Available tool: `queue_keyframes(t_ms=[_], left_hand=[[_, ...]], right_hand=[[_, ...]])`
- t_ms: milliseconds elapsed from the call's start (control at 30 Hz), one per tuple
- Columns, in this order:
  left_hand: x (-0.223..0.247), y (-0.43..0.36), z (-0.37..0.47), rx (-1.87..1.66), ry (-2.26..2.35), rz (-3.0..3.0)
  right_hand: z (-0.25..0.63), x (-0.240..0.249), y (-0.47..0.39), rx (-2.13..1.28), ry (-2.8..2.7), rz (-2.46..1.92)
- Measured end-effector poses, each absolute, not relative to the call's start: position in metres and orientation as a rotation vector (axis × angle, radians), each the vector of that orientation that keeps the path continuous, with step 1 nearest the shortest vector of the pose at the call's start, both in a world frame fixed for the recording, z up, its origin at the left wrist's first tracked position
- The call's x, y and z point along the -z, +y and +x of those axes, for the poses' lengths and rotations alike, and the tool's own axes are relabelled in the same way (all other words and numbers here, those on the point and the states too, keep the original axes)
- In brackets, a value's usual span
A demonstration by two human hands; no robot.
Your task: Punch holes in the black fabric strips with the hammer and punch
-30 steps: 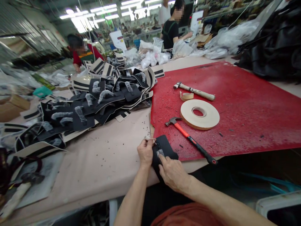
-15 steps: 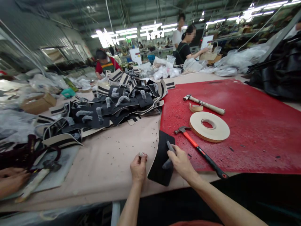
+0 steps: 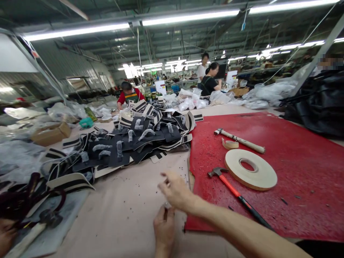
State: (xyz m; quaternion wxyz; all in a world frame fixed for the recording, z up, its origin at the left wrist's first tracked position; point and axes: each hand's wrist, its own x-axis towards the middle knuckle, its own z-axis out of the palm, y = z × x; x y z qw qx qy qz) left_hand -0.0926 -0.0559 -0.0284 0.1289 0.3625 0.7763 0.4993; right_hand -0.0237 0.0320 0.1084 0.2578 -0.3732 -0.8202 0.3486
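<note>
Having released the black panel, the right hand (image 3: 177, 191) extends.

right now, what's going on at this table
A person's left hand pinches a small pale thing, too blurred to name. The right hand hangs just beyond, fingers loosely open, nothing visible in its grip. A claw hammer and roll lie on the red mat; black panels are piled leftward.

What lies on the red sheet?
On the red sheet lie a claw hammer, a pale-handled hammer, a tape roll, a curled strip and dark scraps. What the roll and right forearm cover cannot be seen.
</note>
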Motion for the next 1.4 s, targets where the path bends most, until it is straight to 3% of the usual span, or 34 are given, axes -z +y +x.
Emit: queue_keyframes(t_ms=[67,233,433,567,767,933,1033,1133,1267,1400], left_hand=[[0.031,-0.056,-0.094,-1.517,2.102,1.095],[0.054,-0.054,-0.094,-1.693,1.930,0.893],[0.083,-0.049,-0.088,-1.788,1.977,0.730],[0.082,-0.050,-0.091,-1.785,1.955,0.752],[0.060,-0.055,-0.100,-1.568,1.945,0.979],[0.053,-0.055,-0.100,-1.565,1.934,0.987],[0.052,-0.055,-0.099,-1.581,1.918,0.987],[0.053,-0.055,-0.099,-1.563,1.953,1.025],[0.055,-0.055,-0.099,-1.542,2.013,1.043],[0.053,-0.056,-0.100,-1.551,2.004,1.016]], right_hand=[[-0.013,-0.108,0.110,-0.640,-2.230,-1.316],[0.000,-0.088,0.241,-0.518,-2.185,-1.730],[-0.028,-0.046,0.266,-0.429,-2.238,-1.883],[-0.044,-0.048,0.266,-0.418,-2.193,-1.869],[-0.012,-0.105,0.236,-0.458,-2.252,-1.541],[0.057,-0.151,0.153,-1.121,-2.017,-1.284],[0.089,-0.133,0.097,-1.493,-1.778,-1.388],[0.105,-0.084,0.056,-1.644,-1.440,-1.647],[0.110,-0.033,0.023,-1.638,-1.201,-1.779],[0.120,-0.025,0.003,-1.394,-1.442,-1.638]])
